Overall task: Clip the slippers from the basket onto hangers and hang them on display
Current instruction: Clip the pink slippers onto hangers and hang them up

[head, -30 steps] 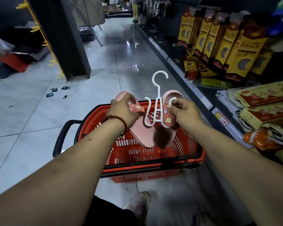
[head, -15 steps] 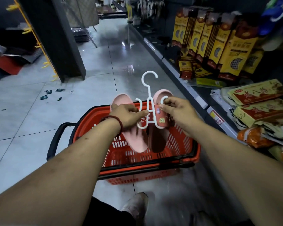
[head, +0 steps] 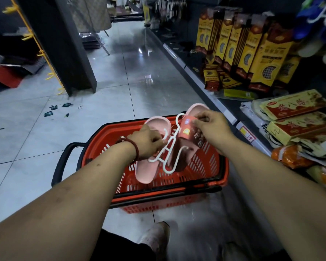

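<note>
Above the red basket point(head: 119, 127), the left hand point(head: 147, 143) has its fingers point(head: 157, 141) curled round the left pink slipper point(head: 146, 172) and the tilted white hanger point(head: 170, 146). The right hand point(head: 212, 127) pinches the strap of the right pink slipper point(head: 196, 108) between fingertips and thumb.

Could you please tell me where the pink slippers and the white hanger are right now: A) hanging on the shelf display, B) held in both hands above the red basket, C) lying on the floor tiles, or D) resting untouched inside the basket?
B: the left hand grips the white hanger and the right hand pinches a strap of the pink slippers, all held up over the red basket.
</note>
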